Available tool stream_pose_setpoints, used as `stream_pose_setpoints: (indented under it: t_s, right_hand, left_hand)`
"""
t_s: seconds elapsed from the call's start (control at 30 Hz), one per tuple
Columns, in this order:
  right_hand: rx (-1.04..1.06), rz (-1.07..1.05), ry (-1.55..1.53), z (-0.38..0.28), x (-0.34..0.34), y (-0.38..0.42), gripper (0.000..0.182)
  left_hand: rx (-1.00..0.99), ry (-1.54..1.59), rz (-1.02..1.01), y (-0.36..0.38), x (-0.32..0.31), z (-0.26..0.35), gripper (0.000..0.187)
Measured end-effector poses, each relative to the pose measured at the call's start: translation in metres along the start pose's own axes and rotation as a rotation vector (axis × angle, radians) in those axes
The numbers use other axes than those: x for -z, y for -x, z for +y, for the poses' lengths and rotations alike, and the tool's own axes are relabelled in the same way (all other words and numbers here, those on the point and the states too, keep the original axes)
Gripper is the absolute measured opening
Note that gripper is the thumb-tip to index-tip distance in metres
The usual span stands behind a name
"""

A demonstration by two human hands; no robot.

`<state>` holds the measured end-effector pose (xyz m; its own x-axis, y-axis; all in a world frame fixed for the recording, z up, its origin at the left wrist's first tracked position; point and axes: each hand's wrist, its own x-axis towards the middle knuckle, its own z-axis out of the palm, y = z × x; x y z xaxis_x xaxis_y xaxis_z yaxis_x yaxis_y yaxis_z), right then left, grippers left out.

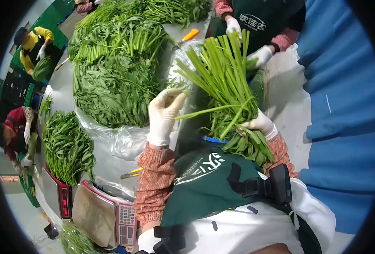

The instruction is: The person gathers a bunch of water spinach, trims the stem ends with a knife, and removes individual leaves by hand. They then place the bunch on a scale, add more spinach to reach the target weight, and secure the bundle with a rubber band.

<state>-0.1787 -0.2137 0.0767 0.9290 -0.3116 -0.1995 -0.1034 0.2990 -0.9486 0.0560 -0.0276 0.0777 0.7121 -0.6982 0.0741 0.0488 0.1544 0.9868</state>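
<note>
My right hand [261,125], in a white glove, is closed around the leafy end of a bunch of water spinach [227,72]. Its thick pale-green stems fan upward, away from me. At the left of the bunch is my left hand [164,114], also gloved, with thumb and fingertips pinched on a small leafy sprig [185,89]. One loose stem [208,111] sticks out sideways from the bunch and reaches the left hand. Some leaves hang down below the right hand, over the apron.
Large heaps of greens [115,80] lie on the metal table [105,146]. An orange-handled knife [190,35] and yellow-handled cutters [132,173] rest there. A pink-edged scale [111,211] stands lower left. A co-worker's gloved hand [261,56] is close beyond the bunch; blue sheeting [340,106] hangs right.
</note>
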Motion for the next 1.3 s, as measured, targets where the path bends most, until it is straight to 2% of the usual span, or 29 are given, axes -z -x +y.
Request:
stream_pose_setpoints:
  t_s: [0.03,0.07,0.1,0.13,0.17,0.2,0.27,0.37,0.47,0.53,0.57,0.6,0.63,0.67,0.7,0.8,0.87,0.9,0.93,0.97,1.03,1.07,1.1,1.13,1.2,1.23,1.27,1.3]
  right_hand:
    - [-0.019,-0.021,-0.026,0.002,0.001,0.001,0.06]
    - [-0.038,-0.041,-0.052,0.004,0.002,0.002,0.066]
    - [-0.058,-0.061,-0.077,0.006,0.003,0.003,0.072]
    - [-0.022,-0.056,-0.093,0.01,0.003,0.001,0.074]
    - [0.014,-0.052,-0.11,0.014,0.004,0.0,0.077]
    - [0.044,-0.099,-0.116,0.005,-0.006,-0.004,0.079]
    - [0.038,-0.112,0.112,0.015,0.008,-0.012,0.083]
    - [-0.023,-0.103,0.033,0.006,-0.004,-0.011,0.079]
    - [0.065,-0.08,0.022,0.01,-0.004,-0.01,0.077]
    - [0.071,-0.114,0.074,0.015,0.002,-0.01,0.08]
    - [0.096,-0.114,-0.154,0.009,-0.011,-0.01,0.081]
    - [-0.052,-0.082,-0.2,0.01,-0.004,-0.008,0.081]
    - [0.074,-0.064,0.075,0.021,0.003,-0.015,0.08]
    - [-0.093,0.014,0.011,0.016,0.001,-0.007,0.074]
    - [-0.085,0.039,-0.037,0.014,-0.004,-0.006,0.07]
    - [-0.114,0.085,-0.087,-0.011,-0.022,-0.004,0.063]
    - [-0.091,0.063,-0.005,-0.006,-0.016,-0.009,0.063]
    - [-0.091,0.084,0.036,-0.008,-0.016,-0.008,0.062]
    - [-0.093,0.106,0.076,-0.008,-0.016,-0.006,0.061]
    - [-0.098,0.159,0.106,-0.012,-0.022,-0.003,0.057]
    - [-0.099,0.101,0.158,-0.011,-0.024,-0.003,0.054]
    - [-0.093,0.059,0.187,-0.012,-0.026,-0.007,0.053]
    - [0.043,0.013,0.203,-0.012,-0.031,-0.011,0.051]
    - [-0.006,0.021,0.246,-0.017,-0.037,-0.012,0.059]
    - [0.004,-0.044,0.256,-0.019,-0.043,-0.013,0.058]
    - [0.03,-0.044,0.284,-0.021,-0.048,-0.011,0.052]
    - [0.034,-0.059,0.294,-0.025,-0.052,-0.009,0.052]
    - [0.01,-0.074,0.313,-0.026,-0.052,-0.008,0.053]
  left_hand:
    - [0.025,0.04,0.007,-0.005,0.006,0.004,0.022]
    - [-0.203,-0.291,0.075,-0.002,0.0,0.007,0.029]
    - [-0.085,-0.001,0.093,0.004,-0.01,0.023,0.034]
    - [-0.047,-0.06,0.118,-0.004,-0.003,0.0,0.035]
    - [-0.371,-0.412,0.109,-0.011,0.003,-0.007,0.032]
    - [-0.191,-0.009,0.081,-0.008,-0.008,-0.001,0.027]
    - [0.04,-0.061,-0.055,-0.01,0.003,0.004,0.021]
    - [0.119,0.036,-0.03,-0.01,0.008,0.007,0.017]
    - [-0.032,0.053,0.178,-0.007,0.017,0.025,0.016]
    - [0.086,0.432,0.213,-0.02,0.043,-0.002,0.005]
    - [-0.096,0.118,0.294,-0.019,0.043,0.013,0.009]
    - [-0.072,0.035,0.194,-0.018,0.041,0.025,0.023]
    - [-0.064,0.115,0.009,-0.014,0.035,0.03,0.048]
    - [-0.061,-0.042,-0.13,-0.007,0.024,0.037,0.064]
    - [0.035,-0.263,-0.255,-0.004,0.023,0.036,0.067]
    - [0.038,-0.467,-0.083,-0.01,0.027,0.023,0.036]
    - [-0.042,-0.344,0.065,-0.004,0.03,0.037,0.015]
    - [-0.002,-0.319,0.151,0.001,0.028,0.053,0.011]
    - [-0.15,-0.3,0.214,0.0,0.033,0.05,0.01]
    - [-0.208,-0.318,0.221,0.002,0.029,0.06,0.011]
    - [-0.31,-0.305,0.197,0.012,0.013,0.087,0.013]
    - [-0.254,-0.295,0.112,0.017,0.005,0.098,0.016]
    - [-0.27,-0.422,0.087,0.017,-0.001,0.098,0.019]
    - [-0.284,-0.548,0.064,0.014,-0.006,0.095,0.022]
    - [-0.37,-0.743,0.059,0.004,-0.014,0.076,0.029]
    - [-0.358,-0.729,0.074,0.002,-0.018,0.067,0.032]
    - [-0.347,-0.714,0.087,-0.001,-0.02,0.059,0.034]
    - [-0.284,-0.634,0.082,-0.003,-0.019,0.049,0.026]
